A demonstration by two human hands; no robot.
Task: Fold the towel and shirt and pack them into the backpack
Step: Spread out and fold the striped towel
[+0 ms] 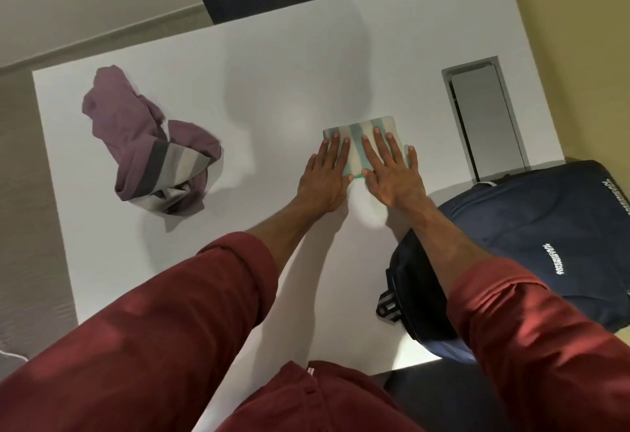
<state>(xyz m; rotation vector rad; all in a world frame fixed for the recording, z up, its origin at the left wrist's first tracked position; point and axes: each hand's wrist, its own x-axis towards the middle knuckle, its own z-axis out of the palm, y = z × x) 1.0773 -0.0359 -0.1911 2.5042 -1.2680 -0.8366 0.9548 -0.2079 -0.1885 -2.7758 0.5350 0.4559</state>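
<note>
Towel (355, 158) folded small, flat on white table (272, 73). Left hand (324, 179) presses its 9 o'clock half, right hand (392, 175) its 3 o'clock half, fingers straight and spread. Shirt (153, 152) crumpled, well apart at 9 o'clock. Backpack (528, 244) near at 4 o'clock, overhanging the table edge. Bare tabletop toward 12 o'clock.

Small folded towel (358, 128), white with green stripes, flat on the bench (272, 90) right of centre, purple shirt (136, 145) with grey and white bands, crumpled well apart at left, navy backpack (545, 227) lying at the near right edge
</note>
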